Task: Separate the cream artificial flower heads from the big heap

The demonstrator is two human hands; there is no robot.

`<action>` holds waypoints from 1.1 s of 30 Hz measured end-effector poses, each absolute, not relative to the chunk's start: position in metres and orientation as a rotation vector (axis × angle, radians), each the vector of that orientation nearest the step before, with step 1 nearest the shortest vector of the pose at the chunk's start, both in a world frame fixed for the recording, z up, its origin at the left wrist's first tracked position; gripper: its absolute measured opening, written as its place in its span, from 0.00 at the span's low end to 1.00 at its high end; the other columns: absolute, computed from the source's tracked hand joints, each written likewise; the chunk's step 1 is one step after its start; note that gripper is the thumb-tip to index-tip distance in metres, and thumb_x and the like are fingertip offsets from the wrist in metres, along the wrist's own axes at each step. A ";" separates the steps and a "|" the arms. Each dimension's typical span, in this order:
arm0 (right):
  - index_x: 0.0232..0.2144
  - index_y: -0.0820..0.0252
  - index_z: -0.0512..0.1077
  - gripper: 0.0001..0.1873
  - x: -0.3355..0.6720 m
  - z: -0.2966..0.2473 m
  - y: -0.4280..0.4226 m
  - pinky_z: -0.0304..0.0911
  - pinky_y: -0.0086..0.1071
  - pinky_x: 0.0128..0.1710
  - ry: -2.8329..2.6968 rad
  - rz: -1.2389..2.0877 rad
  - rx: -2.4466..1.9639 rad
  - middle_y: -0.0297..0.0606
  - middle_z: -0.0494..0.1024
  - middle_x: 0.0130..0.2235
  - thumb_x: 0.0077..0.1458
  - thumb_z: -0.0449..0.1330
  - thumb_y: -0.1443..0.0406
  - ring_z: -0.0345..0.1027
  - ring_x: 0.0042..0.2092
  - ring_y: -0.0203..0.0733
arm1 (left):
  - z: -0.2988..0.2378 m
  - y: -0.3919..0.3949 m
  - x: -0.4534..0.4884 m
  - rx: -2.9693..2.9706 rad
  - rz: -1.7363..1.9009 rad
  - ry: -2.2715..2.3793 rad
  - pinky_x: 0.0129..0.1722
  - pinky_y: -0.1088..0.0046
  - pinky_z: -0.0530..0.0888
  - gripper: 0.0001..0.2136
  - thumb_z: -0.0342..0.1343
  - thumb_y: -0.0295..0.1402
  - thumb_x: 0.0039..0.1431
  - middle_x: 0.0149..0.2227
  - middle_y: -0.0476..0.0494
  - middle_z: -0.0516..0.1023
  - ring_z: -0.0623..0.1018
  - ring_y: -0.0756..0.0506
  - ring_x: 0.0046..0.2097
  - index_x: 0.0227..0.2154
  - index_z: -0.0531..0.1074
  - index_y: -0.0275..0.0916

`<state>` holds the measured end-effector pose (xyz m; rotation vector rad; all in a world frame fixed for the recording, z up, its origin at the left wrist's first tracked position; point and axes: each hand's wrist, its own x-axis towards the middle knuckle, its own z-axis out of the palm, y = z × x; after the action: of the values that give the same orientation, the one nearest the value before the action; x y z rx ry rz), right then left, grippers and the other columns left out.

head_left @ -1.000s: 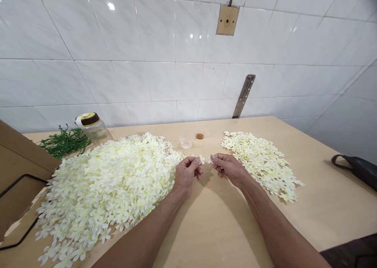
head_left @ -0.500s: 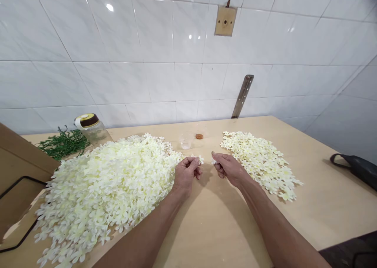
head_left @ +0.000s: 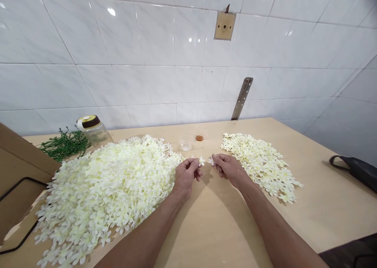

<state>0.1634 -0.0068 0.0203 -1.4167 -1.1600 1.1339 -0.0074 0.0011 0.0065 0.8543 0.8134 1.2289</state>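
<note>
My left hand (head_left: 187, 172) pinches a small white artificial flower (head_left: 201, 161) between thumb and forefinger, over the middle of the table. Facing it across a narrow gap, my right hand (head_left: 228, 166) is closed on another white artificial flower (head_left: 210, 161) at its fingertips. The two flowers are apart. To the left spreads a large heap of cream-white artificial flowers (head_left: 118, 181), reaching close to my left hand. A smaller, flatter pile of the same flowers (head_left: 262, 164) lies to the right, beyond my right forearm.
Behind the hands are a small clear dish (head_left: 185, 144) and a brown disc (head_left: 199, 138). Green plastic stems (head_left: 63, 144) and a lidded bottle (head_left: 96, 130) stand back left. A cardboard box (head_left: 23, 181) is at far left, a black strapped object (head_left: 357, 170) at right.
My right hand has shifted slightly, and the flower at its fingertips shows more plainly. My left hand stays nearly in place. The view has tilted slightly upward.
</note>
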 end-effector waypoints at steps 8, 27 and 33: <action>0.25 0.58 0.74 0.24 0.161 0.024 -0.008 0.54 0.28 0.17 -1.333 0.943 -1.521 0.32 0.68 0.17 0.52 0.60 0.44 0.60 0.18 0.35 | 0.010 -0.020 -0.001 1.295 1.343 0.997 0.22 0.77 0.66 0.13 0.58 0.43 0.57 0.18 0.52 0.70 0.68 0.53 0.19 0.31 0.75 0.37; 0.27 0.62 0.73 0.25 0.148 0.023 -0.014 0.45 0.25 0.18 -1.285 1.380 -1.260 0.27 0.62 0.20 0.46 0.66 0.45 0.49 0.19 0.28 | 0.004 -0.015 -0.002 1.323 1.368 1.103 0.24 0.77 0.66 0.09 0.56 0.39 0.58 0.19 0.51 0.70 0.69 0.51 0.20 0.31 0.74 0.39; 0.24 0.62 0.73 0.25 0.150 0.022 -0.014 0.45 0.26 0.17 -1.257 1.408 -1.337 0.26 0.60 0.17 0.44 0.68 0.45 0.48 0.18 0.28 | 0.004 -0.015 -0.004 1.366 1.411 1.095 0.27 0.76 0.66 0.08 0.56 0.38 0.58 0.20 0.49 0.71 0.71 0.49 0.24 0.29 0.75 0.39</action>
<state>0.1496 -0.0135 0.0223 -1.3366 -1.2572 1.4083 -0.0038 -0.0155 0.0040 1.3662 1.0951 1.4107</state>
